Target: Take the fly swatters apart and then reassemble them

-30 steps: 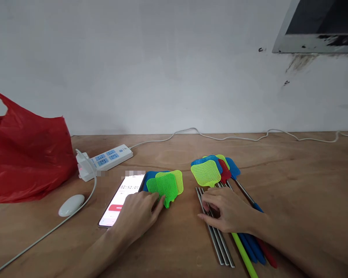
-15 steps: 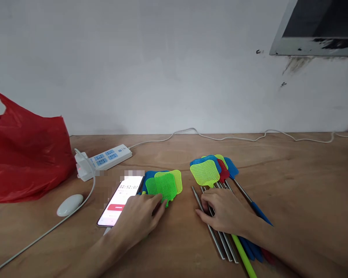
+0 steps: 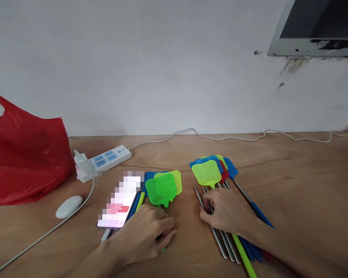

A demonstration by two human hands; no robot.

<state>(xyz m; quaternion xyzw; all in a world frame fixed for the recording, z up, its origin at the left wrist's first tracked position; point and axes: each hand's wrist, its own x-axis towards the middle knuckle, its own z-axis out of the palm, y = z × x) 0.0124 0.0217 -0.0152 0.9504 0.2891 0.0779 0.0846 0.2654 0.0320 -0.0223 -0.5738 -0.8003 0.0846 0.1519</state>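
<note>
At five o'clock my right hand [image 3: 224, 212] pinches a metal rod [image 3: 219, 243]; at seven my left hand [image 3: 147, 231] curls, its hold hidden from me.

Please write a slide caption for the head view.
Left hand near a green fly swatter, right hand over metal rods on a wooden table.

Visible quantities: three swatter heads in the left group (one green [image 3: 162, 189], one yellow-green [image 3: 178, 180], one blue [image 3: 148, 177]); at least five swatter heads [image 3: 206, 173] in the right group, overlap preventing an exact count; three bare metal rods [image 3: 219, 243]; one phone [image 3: 112, 223]; one power strip [image 3: 120, 155]; one red bag [image 3: 31, 158].
</note>
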